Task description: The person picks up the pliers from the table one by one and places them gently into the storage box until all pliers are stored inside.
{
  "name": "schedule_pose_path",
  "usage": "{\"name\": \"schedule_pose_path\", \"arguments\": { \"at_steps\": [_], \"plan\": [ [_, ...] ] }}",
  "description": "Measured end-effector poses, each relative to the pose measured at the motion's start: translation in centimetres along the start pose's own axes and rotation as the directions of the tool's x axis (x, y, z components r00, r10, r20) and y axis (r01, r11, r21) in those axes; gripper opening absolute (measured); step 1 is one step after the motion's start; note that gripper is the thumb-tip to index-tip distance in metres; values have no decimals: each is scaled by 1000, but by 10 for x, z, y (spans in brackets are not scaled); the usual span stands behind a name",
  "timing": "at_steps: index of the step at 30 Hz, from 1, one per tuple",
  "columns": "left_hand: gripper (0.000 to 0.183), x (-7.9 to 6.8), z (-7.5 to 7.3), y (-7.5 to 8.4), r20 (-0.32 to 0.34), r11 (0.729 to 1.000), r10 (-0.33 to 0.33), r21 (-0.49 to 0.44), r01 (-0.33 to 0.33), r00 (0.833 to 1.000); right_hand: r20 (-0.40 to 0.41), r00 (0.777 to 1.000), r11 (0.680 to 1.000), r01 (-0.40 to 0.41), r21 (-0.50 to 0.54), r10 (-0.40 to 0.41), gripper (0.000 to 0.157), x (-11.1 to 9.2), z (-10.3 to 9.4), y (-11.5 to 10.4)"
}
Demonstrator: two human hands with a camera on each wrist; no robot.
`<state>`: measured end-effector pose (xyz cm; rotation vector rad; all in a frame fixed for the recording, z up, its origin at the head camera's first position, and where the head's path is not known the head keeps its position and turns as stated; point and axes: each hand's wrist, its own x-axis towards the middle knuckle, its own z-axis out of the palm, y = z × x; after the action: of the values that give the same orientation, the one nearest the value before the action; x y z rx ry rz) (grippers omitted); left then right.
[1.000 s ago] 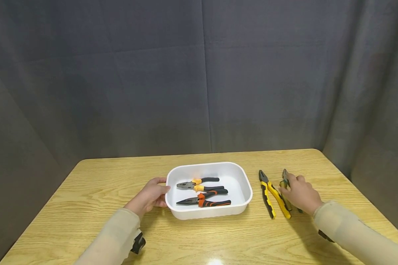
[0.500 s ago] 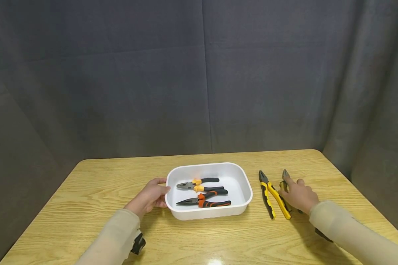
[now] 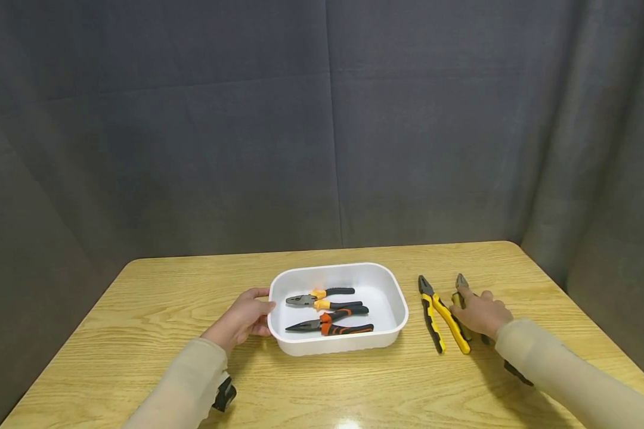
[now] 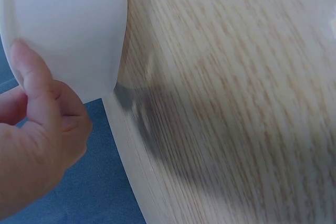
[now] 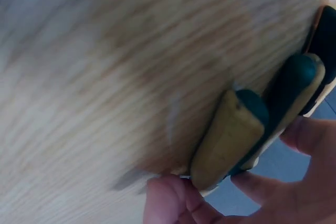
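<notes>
My left hand (image 3: 245,316) grips the left end of a white tray (image 3: 343,347), thumb on its rim; the left wrist view shows the thumb against the tray wall (image 4: 68,30). Inside lie combination pliers (image 3: 300,300) with black and yellow handles and, nearer me, long-nose pliers (image 3: 307,326) with black and orange handles. At the right, my right hand (image 3: 483,314) holds olive-and-dark-green-handled pliers (image 3: 461,281), forefinger along them toward their head. The right wrist view shows its fingertips around the handles (image 5: 226,140). My palm hides much of these pliers in the head view.
Yellow-and-black combination pliers (image 3: 452,323) lie with handles spread between the tray and my right hand. Everything stands on a wood-grain table (image 3: 327,393). A dark grey curtain (image 3: 322,149) hangs behind its far edge and along both sides.
My right hand has shifted slightly left over the olive-handled pliers, and its forefinger now lies further along them. The left hand and the tray have stayed put.
</notes>
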<state>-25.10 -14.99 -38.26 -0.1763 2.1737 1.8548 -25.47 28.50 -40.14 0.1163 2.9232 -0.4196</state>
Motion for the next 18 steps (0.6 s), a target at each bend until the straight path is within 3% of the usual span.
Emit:
{"name": "schedule_pose_path", "arguments": {
  "at_steps": [18],
  "plan": [
    [45, 0, 0, 0, -4, 1000, -2, 2, 2, 1000, -5, 998, 998, 61, -23, -62, 60, -4, 1, 5]
  ]
}}
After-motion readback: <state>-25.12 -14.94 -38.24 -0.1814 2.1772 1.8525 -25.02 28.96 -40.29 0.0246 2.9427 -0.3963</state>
